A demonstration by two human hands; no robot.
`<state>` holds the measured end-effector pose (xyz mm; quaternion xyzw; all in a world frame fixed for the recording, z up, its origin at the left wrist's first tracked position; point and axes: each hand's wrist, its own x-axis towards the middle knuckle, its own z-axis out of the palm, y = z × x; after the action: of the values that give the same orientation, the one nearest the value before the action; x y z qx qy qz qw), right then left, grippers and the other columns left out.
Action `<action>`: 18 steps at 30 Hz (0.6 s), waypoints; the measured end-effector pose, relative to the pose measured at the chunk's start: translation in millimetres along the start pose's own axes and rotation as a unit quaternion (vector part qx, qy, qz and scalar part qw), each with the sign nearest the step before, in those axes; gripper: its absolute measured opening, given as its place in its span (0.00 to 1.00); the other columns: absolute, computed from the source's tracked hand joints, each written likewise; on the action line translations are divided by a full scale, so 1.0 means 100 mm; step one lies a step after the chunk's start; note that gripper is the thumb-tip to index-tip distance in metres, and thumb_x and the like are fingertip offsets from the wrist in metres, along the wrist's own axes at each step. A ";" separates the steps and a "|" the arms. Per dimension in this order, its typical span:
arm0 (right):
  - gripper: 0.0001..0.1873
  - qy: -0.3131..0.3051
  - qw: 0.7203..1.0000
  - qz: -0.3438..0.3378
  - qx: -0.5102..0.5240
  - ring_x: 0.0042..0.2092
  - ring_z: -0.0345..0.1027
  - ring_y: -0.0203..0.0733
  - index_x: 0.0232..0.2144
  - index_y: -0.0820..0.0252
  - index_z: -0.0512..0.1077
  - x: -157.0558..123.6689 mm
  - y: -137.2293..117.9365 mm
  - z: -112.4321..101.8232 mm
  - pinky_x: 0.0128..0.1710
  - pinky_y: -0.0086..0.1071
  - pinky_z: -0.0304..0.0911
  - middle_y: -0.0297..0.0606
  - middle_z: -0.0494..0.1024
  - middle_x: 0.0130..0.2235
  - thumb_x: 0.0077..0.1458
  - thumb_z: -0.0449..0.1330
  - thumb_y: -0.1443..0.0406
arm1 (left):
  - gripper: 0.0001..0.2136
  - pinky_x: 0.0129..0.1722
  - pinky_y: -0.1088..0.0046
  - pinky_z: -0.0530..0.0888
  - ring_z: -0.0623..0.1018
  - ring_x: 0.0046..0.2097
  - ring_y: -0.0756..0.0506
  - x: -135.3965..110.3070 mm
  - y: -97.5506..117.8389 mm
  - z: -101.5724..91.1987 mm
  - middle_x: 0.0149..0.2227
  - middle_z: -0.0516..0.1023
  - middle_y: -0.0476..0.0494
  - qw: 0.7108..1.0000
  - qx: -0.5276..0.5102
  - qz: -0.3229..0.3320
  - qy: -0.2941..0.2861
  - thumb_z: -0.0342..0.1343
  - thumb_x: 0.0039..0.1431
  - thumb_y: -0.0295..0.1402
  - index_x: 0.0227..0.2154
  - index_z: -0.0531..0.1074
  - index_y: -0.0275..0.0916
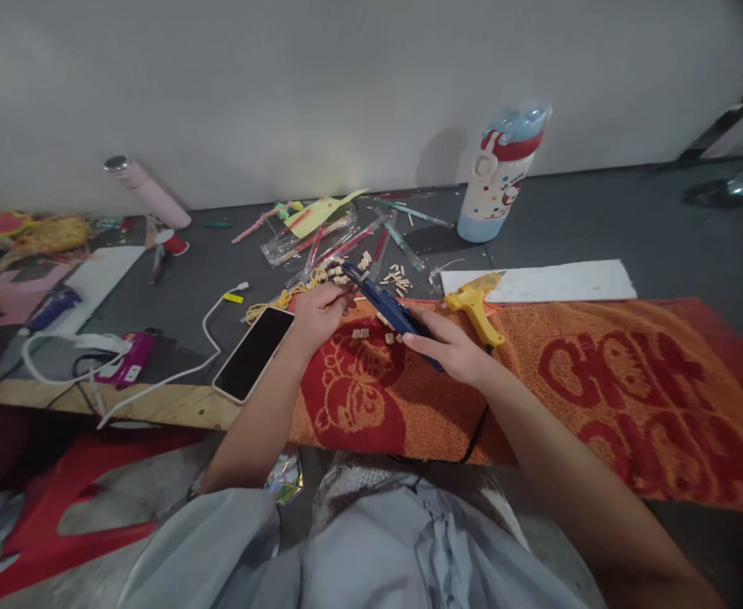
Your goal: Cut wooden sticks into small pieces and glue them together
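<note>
My right hand (450, 345) grips a blue glue gun (387, 306), its nozzle pointing up-left toward my left hand (320, 311). My left hand is closed on a small cluster of wooden pieces (335, 274) joined to yellow string (279, 299). Both hands hover over the left end of an orange and red towel (599, 372). A few loose wooden bits (361, 333) lie on the towel just under the gun.
A yellow glue gun (474, 303) lies beside my right hand, next to a white board (554, 281). A black phone (254, 353) with a white cable (210, 330) lies to the left. Glue sticks (346, 241), a spotted water bottle (501, 173) and a pink flask (148, 192) stand further back.
</note>
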<state>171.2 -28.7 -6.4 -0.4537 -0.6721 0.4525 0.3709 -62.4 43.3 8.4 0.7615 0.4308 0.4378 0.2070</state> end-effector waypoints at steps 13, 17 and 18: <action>0.23 0.004 1.000 0.001 0.004 0.48 0.72 0.52 0.49 0.60 0.73 0.02 0.01 0.04 0.53 0.47 0.65 0.43 0.79 0.45 0.58 0.55 0.52 | 0.10 0.33 0.70 0.71 0.76 0.29 0.47 0.02 -0.08 0.01 0.26 0.79 0.45 0.997 0.071 0.024 -0.007 0.53 0.58 0.32 0.24 0.75 0.41; 0.26 0.057 0.997 0.019 0.049 0.50 0.71 0.51 0.50 0.61 0.71 0.05 0.05 0.12 0.55 0.46 0.62 0.44 0.78 0.47 0.57 0.55 0.50 | 0.08 0.50 0.61 0.69 0.77 0.45 0.40 -0.02 0.08 0.06 0.39 0.80 0.39 0.980 0.172 0.074 0.072 0.57 0.58 0.39 0.34 0.76 0.40; 0.27 0.071 0.995 0.027 0.060 0.51 0.70 0.51 0.51 0.61 0.70 0.06 0.06 0.13 0.56 0.46 0.62 0.45 0.78 0.48 0.57 0.55 0.49 | 0.09 0.53 0.60 0.68 0.75 0.48 0.39 -0.05 0.15 0.08 0.42 0.79 0.37 0.974 0.182 0.087 0.099 0.59 0.57 0.40 0.36 0.75 0.40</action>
<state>159.0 -25.5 -15.5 -0.4799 -0.6033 0.4684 0.4317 -49.6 31.7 11.8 0.7738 0.4536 0.4417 -0.0176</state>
